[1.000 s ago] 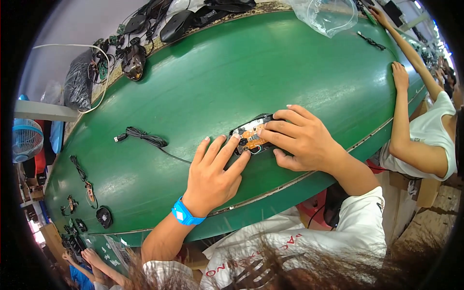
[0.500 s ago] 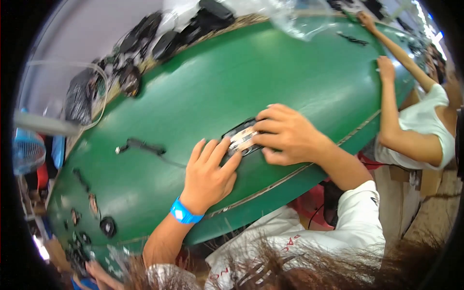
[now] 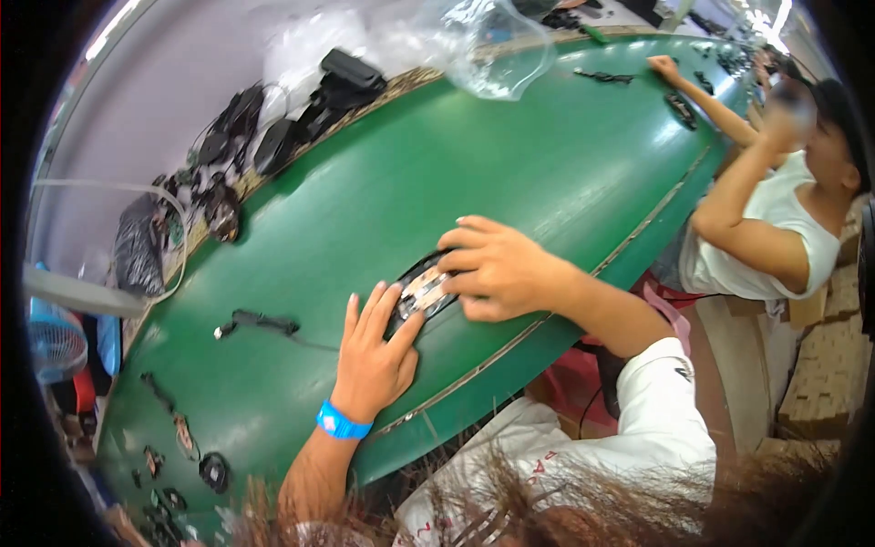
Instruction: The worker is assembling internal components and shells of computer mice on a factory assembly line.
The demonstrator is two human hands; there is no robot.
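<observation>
An opened computer mouse (image 3: 425, 289), a black oval shell with a tan circuit board inside, lies on the green table in front of me. My left hand (image 3: 372, 360), with a blue wristband, holds its near left end between thumb and fingers. From the right, my right hand (image 3: 506, 272) grips the other end with bent fingers, its fingertips over the board. These fingers hide part of the shell. A black cable (image 3: 264, 322) with a bundled section and a light plug stretches left from behind my left hand.
Small mouse parts (image 3: 212, 471) lie at the table's near left. Black shells and cables (image 3: 273, 146) line the far edge beside a clear plastic bag (image 3: 488, 50). To the right sits a co-worker (image 3: 766, 228) in a white top, with another black shell (image 3: 680, 110) nearby.
My view has shifted, so the table's contents sit differently in it. Both hands stay on the mouse. The co-worker has raised one hand from the table toward the head.
</observation>
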